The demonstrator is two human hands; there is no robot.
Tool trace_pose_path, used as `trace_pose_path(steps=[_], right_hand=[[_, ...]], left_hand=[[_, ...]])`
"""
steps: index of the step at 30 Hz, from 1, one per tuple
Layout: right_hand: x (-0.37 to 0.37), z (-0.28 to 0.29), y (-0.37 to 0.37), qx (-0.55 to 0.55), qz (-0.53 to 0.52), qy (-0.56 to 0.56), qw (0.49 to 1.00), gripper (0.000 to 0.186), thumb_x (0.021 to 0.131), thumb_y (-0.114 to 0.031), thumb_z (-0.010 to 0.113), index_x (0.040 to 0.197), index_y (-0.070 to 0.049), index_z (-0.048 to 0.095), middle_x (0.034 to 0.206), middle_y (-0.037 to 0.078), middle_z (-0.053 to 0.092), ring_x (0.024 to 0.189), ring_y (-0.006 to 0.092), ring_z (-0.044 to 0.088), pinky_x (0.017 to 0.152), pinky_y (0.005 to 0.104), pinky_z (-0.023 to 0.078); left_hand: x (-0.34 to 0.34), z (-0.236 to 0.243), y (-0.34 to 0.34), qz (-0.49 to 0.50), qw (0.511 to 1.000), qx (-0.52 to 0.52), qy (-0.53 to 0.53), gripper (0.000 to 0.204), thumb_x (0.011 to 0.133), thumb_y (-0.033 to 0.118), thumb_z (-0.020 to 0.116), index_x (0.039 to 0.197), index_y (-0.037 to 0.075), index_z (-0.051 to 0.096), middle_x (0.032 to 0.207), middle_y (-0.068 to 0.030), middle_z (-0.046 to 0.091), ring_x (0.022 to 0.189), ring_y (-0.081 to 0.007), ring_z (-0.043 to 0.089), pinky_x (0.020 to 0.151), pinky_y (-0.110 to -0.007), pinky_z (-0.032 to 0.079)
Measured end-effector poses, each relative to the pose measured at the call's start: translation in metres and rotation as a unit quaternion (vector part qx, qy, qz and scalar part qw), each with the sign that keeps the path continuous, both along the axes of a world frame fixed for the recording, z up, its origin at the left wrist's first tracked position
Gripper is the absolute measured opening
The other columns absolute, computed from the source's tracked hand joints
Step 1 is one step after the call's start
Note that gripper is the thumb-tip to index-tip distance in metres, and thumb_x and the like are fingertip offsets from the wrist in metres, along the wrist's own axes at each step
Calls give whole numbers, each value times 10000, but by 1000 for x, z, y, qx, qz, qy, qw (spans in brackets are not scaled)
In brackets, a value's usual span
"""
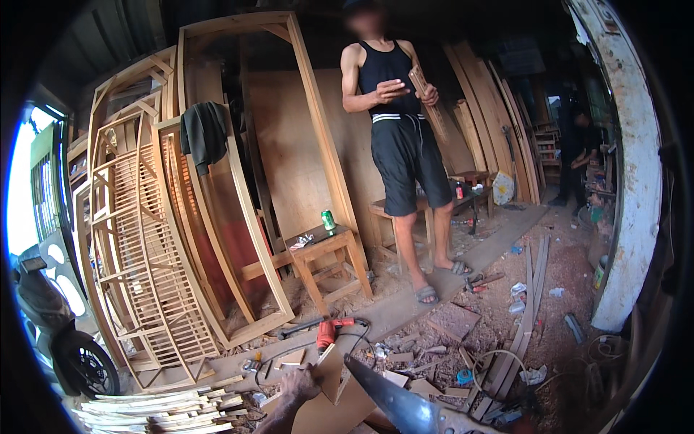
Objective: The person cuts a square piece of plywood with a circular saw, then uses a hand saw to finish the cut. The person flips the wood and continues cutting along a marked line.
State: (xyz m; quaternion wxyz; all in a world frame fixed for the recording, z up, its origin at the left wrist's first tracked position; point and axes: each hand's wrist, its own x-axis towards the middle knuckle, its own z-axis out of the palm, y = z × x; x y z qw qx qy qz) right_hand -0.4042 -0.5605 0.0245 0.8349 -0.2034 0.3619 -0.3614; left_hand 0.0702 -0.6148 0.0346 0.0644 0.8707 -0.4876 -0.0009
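Note:
My left hand (298, 385) reaches in from the lower edge, its fingers closed on the side of a small wooden board (330, 370) that stands tilted. Just right of that board is a handsaw (394, 396), its blade slanting up and left so that the tip comes near the board's upper part. The saw's handle end (457, 421) lies at the bottom edge, where my right hand is mostly cut off from sight. Below the board spreads a larger brown panel (329, 418). A red power drill (327, 334) lies on the floor beyond my left hand.
Thin wooden strips (163, 412) are piled at the lower left. Offcuts, long slats (531, 289) and shavings litter the floor. A stool (329, 249) carries a green can (327, 219). Another person (390, 94) stands ahead holding a wood piece. Door frames (238, 166) lean behind; a motorcycle (69, 340) stands left.

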Motion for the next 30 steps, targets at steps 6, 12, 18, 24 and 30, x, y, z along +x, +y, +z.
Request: trace_pose_path(steps=[6, 12, 18, 24, 30], right_hand=[[6, -9, 14, 16, 25, 20, 999, 126, 965, -190, 568, 857, -127, 556, 619, -44, 434, 446, 113, 430, 401, 262, 328], [59, -9, -8, -89, 59, -35, 994, 145, 969, -208, 594, 866, -105, 599, 572, -47, 441, 420, 108, 433, 392, 259, 345], [59, -1, -29, -113, 82, 72, 988, 144, 958, -174, 603, 838, -95, 598, 557, -36, 437, 415, 110, 425, 395, 264, 335], [39, -7, -16, -73, 111, 21, 991, 127, 949, -162, 614, 847, -88, 606, 559, -31, 452, 418, 107, 434, 396, 259, 340], [45, 7, -22, -115, 134, -34, 984, 110, 941, -150, 625, 856, -80, 613, 562, -25, 466, 420, 104, 443, 397, 254, 345]], left_hand=[[-10, 11, 5, -45, 998, -33, 15, 509, 865, 464, 625, 1225, 105, 614, 1101, -236, 676, 1044, -402, 651, 897, -501, 503], [0, 4, 9, -43, 999, 25, 10, 636, 848, 506, 635, 1331, 105, 537, 1178, -244, 639, 1100, -413, 612, 928, -511, 490], [21, -9, 18, -29, 999, -18, 17, 596, 848, 498, 637, 1304, 125, 549, 1141, -238, 655, 1084, -403, 625, 912, -507, 486], [33, -6, 28, -47, 998, -13, 51, 609, 822, 455, 654, 1273, 75, 501, 1075, -264, 658, 1014, -458, 624, 849, -526, 502], [20, -11, 23, -83, 996, -15, 0, 559, 872, 502, 606, 1231, 86, 502, 973, -276, 680, 929, -471, 650, 794, -563, 494]])
